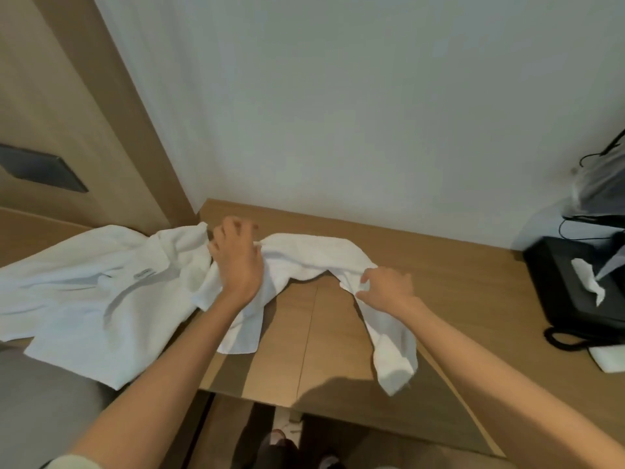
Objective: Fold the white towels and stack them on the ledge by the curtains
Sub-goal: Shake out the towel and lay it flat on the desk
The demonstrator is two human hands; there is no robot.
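The step in hand looks like opening out a small towel (314, 255) before its first fold. The left hand (236, 262) has its grip curled round one bunched end. The right hand (385, 289) pinches the other end between thumb and fingers. The cloth sags between them over the wooden counter (456, 282), both tails trailing toward the person. The next move likely calls for pulling it taut, laying it flat and matching the corners. A larger towel (84, 292) lies unfolded at the left, touching the small one (its turn has not come). No folded stack shows. A black tissue box (561, 265) stands at the right. Behind rises a pale surface (338, 96); whether it is curtain or wall cannot be told.
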